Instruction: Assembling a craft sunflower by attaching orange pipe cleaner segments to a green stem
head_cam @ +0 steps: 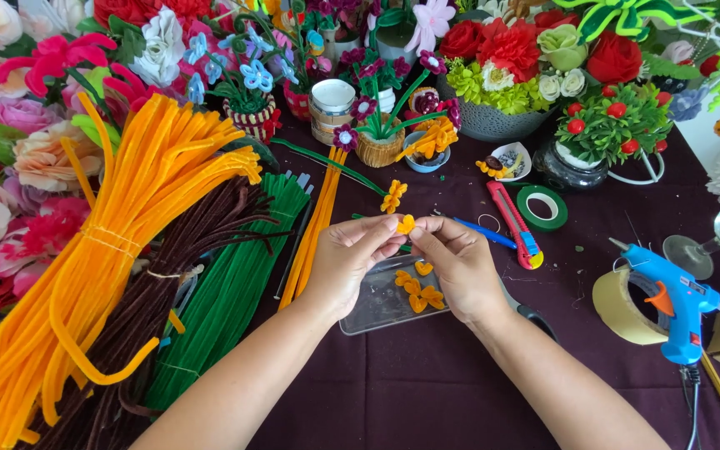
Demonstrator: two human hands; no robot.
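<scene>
Pinching between both sets of fingertips, a small orange chenille petal (407, 223) is held just above a clear plastic tray (368, 312) at the middle of the dark purple tablecloth (427, 383). The left hand (352, 258) is curled, its thumb and forefinger pressed onto the petal from the left; the right hand (460, 262) meets it from the other side, its fingertips closed on the same piece. Neither hand is spread.

Several more finished orange petals (418, 292) lie in the tray below the hands. A partly built orange flower on a green stem (392, 196) lies on the cloth just beyond the fingers. Bundles of orange pipe cleaners (127, 217), brown pipe cleaners (185, 258) and green pipe cleaners (235, 275) are spread at the left. A blue glue gun (668, 300) rests at the right upon a roll of tan tape (618, 308), with a red utility knife (514, 221) and a roll of green floral tape (543, 207) nearer the middle.

The step in hand is judged to be the shaping of a single petal, its loop being bent or tightened between the fingers. For the next move, a firm grip on the petal's base is thought to be needed while its tip is formed, so that it matches the pieces already lying in the tray.
</scene>
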